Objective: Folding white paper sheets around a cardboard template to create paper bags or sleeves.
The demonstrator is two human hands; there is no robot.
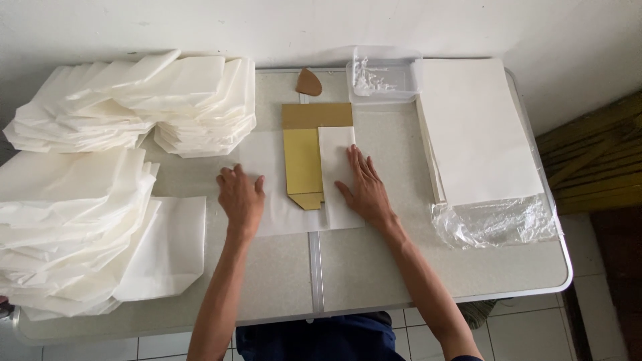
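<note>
L hand [241, 198] flat, open, on white sheet [267, 200] just left of gold template [302, 164]. R hand [363, 187] flat, open, pressing folded flap [336, 160] against template's right edge. Beyond template: brown scrap [308, 82], clear tub [382, 77]. Far left of template: folded bags [134, 107].

A white paper sheet [274, 175] is being pressed flat by the left hand [241, 197] and right hand [364, 188], folded over a gold cardboard template [304, 164] on the table [374, 254].
</note>
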